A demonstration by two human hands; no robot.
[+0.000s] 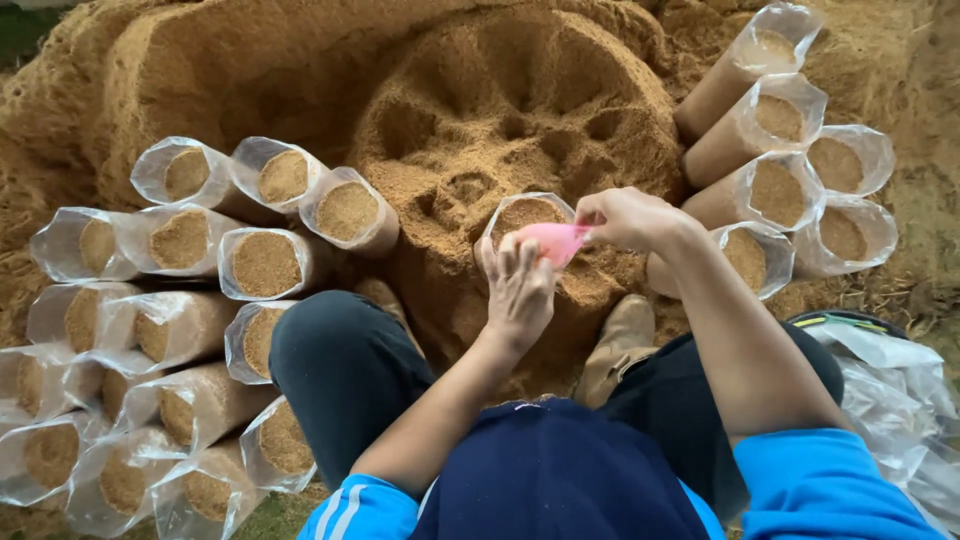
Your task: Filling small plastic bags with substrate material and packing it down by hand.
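A person sits facing a large mound of sawdust (520, 110), seen from above. Directly in front of both hands, between the knees, stands a clear plastic bag packed with sawdust (524, 212), its long axis upright and its open mouth facing the camera. The left hand (517, 285) rests against the bag's near rim, fingers loosely curled, nearer to it than the other. The right hand (625, 217) pinches a small pink scoop (556, 241) just over the bag's right edge. Filled bags (265, 262) lie stacked to the left; more filled bags (770, 190) lean on the right.
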